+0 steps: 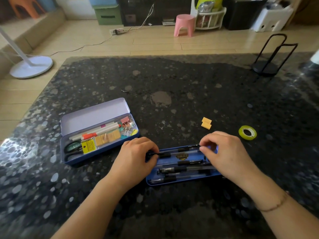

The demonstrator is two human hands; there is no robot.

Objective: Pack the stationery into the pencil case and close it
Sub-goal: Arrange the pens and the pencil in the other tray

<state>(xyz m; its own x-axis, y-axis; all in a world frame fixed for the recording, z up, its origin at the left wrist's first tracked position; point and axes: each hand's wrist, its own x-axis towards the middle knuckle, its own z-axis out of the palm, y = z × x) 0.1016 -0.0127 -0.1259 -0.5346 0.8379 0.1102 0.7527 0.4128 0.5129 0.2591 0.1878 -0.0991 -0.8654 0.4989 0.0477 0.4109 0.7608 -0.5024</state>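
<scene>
A: containers?
B: 2. Open tin pencil case (96,133), lid up — scissors (73,149), markers (101,131), yellow erasers (107,139), binder clips (127,126) inside. Blue tray (183,182) in front holds black pens (179,169).
A: hands?
B: left hand (138,157) and right hand (222,152) each pinch an end of 1 pen (179,150) over the tray.
A: room?
B: sticky notes (206,123), tape roll (247,133) loose at right — table (172,80) beyond is open.

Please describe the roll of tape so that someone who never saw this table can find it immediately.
Start at the dark speckled table and find the blue tray of pens under the two hands. Beyond the right hand, toward the right, lies the roll of tape, flat on the table. It is the only ring there, yellow-green, unlike the square orange blocks nearby.
</scene>
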